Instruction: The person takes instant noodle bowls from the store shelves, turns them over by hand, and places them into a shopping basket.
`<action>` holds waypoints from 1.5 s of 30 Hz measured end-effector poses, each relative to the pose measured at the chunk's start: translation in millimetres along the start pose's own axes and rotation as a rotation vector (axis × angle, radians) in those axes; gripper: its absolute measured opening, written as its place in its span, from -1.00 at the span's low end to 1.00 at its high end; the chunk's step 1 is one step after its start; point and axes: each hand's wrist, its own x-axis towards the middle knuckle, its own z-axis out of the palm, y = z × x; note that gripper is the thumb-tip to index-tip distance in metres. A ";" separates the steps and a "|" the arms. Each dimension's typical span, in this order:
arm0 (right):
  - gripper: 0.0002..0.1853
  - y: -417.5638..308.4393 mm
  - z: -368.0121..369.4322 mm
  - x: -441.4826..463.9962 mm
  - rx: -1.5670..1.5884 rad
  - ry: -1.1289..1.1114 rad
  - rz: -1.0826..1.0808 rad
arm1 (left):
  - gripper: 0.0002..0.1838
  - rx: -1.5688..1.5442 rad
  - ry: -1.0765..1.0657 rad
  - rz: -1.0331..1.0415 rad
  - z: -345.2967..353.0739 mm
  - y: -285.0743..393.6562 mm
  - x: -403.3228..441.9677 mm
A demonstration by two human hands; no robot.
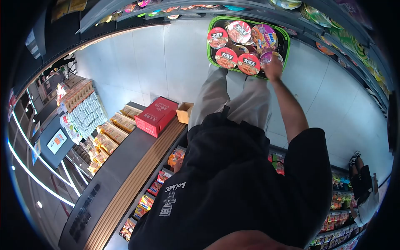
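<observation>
A green-rimmed black basket [211,54] stands on the floor in front of my feet, with several instant noodle cups in it. Red-lidded cups [226,58] fill its left and lower parts, and a purple-lidded cup [264,36] sits at the upper right. My right hand [273,68] reaches down to another purple-lidded cup [268,57] in the lower right corner, its fingers on the lid and closed around the near edge. Only a small patch of skin, perhaps my left hand [178,165], shows beside my shirt near the snack shelf; its fingers are hidden.
Shelves with packaged goods [358,46] curve along the top and right. At the left is a counter [109,183] with a red box [157,116], a small wooden box [184,112] and snack packs. Another person [361,183] stands at the far right.
</observation>
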 end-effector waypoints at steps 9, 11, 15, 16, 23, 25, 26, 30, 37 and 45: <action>-0.52 -55.0 94.8 57.0 0.007 -0.441 0.149 | -0.71 -0.024 0.009 0.018 9.4 -15.3 11.8; -0.55 -22.3 129.5 71.5 -0.065 -0.403 -0.007 | -0.70 -0.073 -0.002 -0.030 14.4 -3.5 13.6; -0.63 -31.6 74.3 65.5 0.011 -0.452 0.024 | -0.70 -0.152 -0.015 -0.090 26.4 1.2 7.0; -0.61 -31.7 68.7 57.8 -0.004 -0.359 -0.055 | -0.70 -0.162 -0.016 -0.101 28.4 0.8 5.0; -0.62 -62.7 -23.5 11.4 0.247 -0.187 -0.016 | -0.69 -0.264 -0.009 -0.117 45.1 12.5 21.3; -0.63 -59.1 -42.0 3.7 0.242 -0.102 -0.069 | -0.69 -0.314 0.013 -0.070 41.0 23.7 39.1; -0.64 -63.5 -62.5 -5.0 0.343 -0.031 -0.111 | -0.69 -0.346 0.029 -0.030 36.0 32.8 52.7; -0.65 -106.0 -169.1 -41.0 0.879 -0.172 0.101 | -0.65 -0.795 -0.129 -0.042 -52.7 157.2 153.3; -0.50 -205.9 -256.8 -102.9 1.857 -0.191 -0.078 | 0.10 -0.835 -0.397 0.988 -241.2 550.2 125.0; -0.29 -380.3 -310.2 -156.7 2.306 0.161 0.107 | 0.55 -0.721 -0.296 1.701 -295.2 663.1 36.7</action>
